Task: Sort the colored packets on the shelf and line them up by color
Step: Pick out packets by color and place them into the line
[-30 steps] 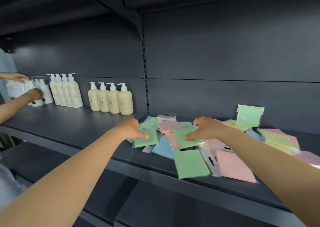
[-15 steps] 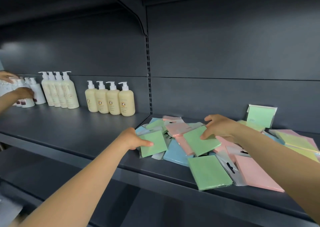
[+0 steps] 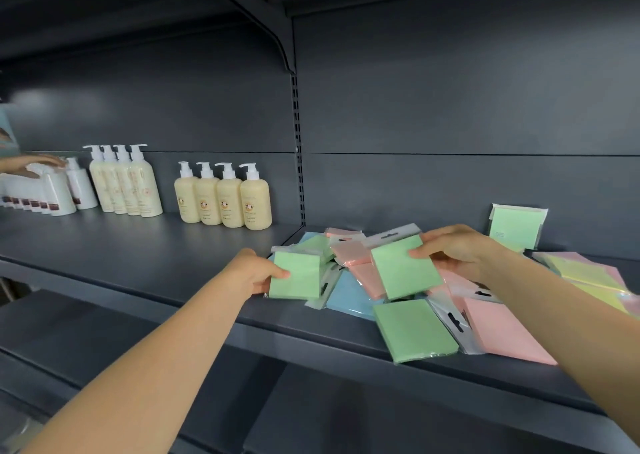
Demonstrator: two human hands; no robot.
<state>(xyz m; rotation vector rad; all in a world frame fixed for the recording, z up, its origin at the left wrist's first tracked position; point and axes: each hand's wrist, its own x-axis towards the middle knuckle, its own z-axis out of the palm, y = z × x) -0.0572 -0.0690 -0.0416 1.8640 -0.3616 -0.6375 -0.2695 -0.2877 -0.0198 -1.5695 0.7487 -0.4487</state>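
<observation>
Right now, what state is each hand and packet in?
left hand: grips a green packet, lifted
right hand: grips a second green packet, tilted
third green packet: flat at the shelf edge
pink packet: flat
leaning green packet: upright against the back wall

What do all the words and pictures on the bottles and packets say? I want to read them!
No text here can be read.
Cream pump bottles: a small round logo with tiny print below, too blurred.
Taller cream bottles: faint label marks, too blurred.
White bottles: dark bands low down, print too small.
Green packet leaning on the back wall: tiny lines of print, too small.
Green packets in the left hand and right hand: no print visible.
</observation>
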